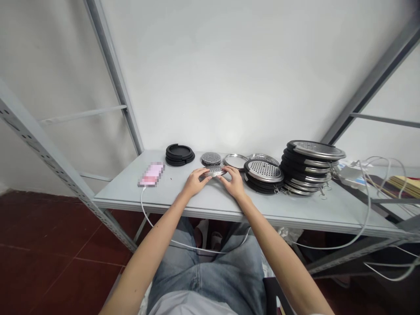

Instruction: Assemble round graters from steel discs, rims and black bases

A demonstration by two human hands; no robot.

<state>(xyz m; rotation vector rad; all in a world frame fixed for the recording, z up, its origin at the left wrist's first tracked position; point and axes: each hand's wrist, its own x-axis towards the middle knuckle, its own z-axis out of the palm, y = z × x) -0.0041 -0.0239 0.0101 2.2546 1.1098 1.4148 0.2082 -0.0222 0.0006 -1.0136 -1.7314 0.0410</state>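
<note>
In the head view, the left hand and right hand pinch a small metal disc between them, each grip closed on its own side of the rim, over the surface. Just beyond it sit perforated discs and metal rings; a black-edged stack stands to the right.

Even, bright indoor light, soft glare on pale wall, wide-angle bending at edges.
</note>
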